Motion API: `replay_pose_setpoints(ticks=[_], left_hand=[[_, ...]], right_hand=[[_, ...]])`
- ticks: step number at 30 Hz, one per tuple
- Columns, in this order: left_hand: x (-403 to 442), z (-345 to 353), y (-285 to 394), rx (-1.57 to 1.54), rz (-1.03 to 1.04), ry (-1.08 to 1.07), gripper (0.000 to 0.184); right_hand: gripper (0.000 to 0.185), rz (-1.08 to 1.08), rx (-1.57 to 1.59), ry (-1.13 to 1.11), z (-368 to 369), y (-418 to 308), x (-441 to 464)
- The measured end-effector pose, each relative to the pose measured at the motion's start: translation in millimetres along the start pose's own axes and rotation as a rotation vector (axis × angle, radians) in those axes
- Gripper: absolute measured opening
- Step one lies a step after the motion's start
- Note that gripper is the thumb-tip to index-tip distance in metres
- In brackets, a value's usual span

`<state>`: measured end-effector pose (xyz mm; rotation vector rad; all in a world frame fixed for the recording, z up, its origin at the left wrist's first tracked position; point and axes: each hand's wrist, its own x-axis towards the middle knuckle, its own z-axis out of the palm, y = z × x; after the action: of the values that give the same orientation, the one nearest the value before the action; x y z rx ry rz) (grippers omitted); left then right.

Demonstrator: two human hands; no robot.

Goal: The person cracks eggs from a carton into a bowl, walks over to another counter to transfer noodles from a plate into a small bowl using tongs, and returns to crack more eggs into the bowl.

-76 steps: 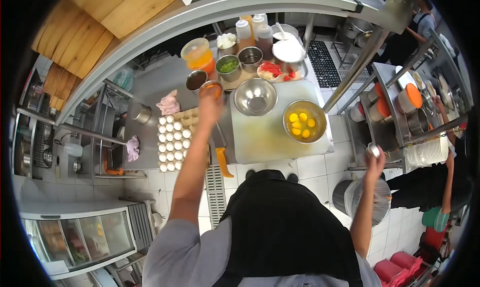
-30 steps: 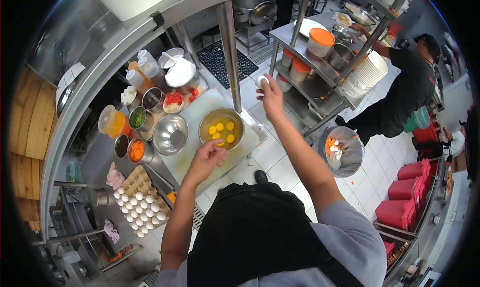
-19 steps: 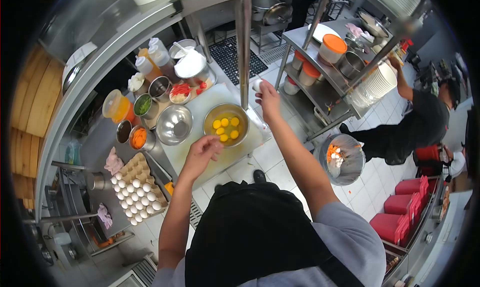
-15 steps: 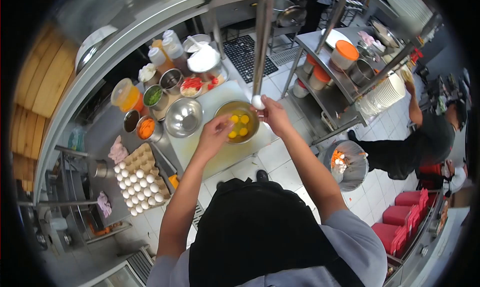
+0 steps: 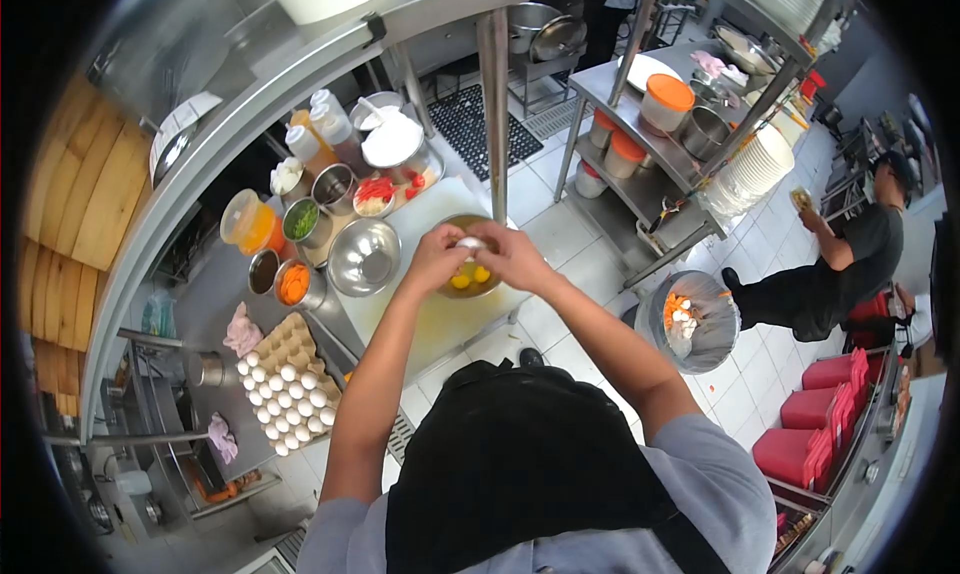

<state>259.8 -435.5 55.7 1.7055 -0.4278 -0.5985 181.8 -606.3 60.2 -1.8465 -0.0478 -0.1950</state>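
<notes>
Both hands meet over a metal bowl (image 5: 490, 288) on the cutting board, holding a white egg (image 5: 471, 243) between them. My left hand (image 5: 438, 260) has its fingers closed on the egg's left side. My right hand (image 5: 508, 258) grips it from the right. Below the fingers, yellow egg yolks (image 5: 461, 278) lie in the bowl; my hands hide part of the contents. An empty-looking steel bowl (image 5: 364, 258) stands just left of my left hand. Farther left, a cardboard egg tray (image 5: 290, 340) carries several rows of white eggs (image 5: 292, 398).
Containers of chopped greens (image 5: 300, 219), orange slices (image 5: 294, 284) and red strips (image 5: 375, 192) line the board's far left side. A metal post (image 5: 495, 114) rises beyond the bowl. A lined bin (image 5: 705, 324) stands at right, near another person (image 5: 850, 254).
My right hand has brought the egg left and down from beside the bowl to above it. My left hand has joined it on the egg. The other person has turned, holding something.
</notes>
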Motion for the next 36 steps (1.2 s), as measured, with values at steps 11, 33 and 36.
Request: replay_pose_setpoints(ticks=[11,33,36], left_hand=[[9,13,-3,0.296,-0.142,0.158,0.025],[-15,-16,16,0.28,0.248,0.165,0.041],[-40,-53,23,0.502,0.254,0.365,0.042]], right_hand=[[0.048,-0.198,-0.524,-0.054,35,20,5],[0.044,-0.153,-0.014,-0.101,5,15,30],[0.039,0.228,0.562,0.071,-21,22,17]])
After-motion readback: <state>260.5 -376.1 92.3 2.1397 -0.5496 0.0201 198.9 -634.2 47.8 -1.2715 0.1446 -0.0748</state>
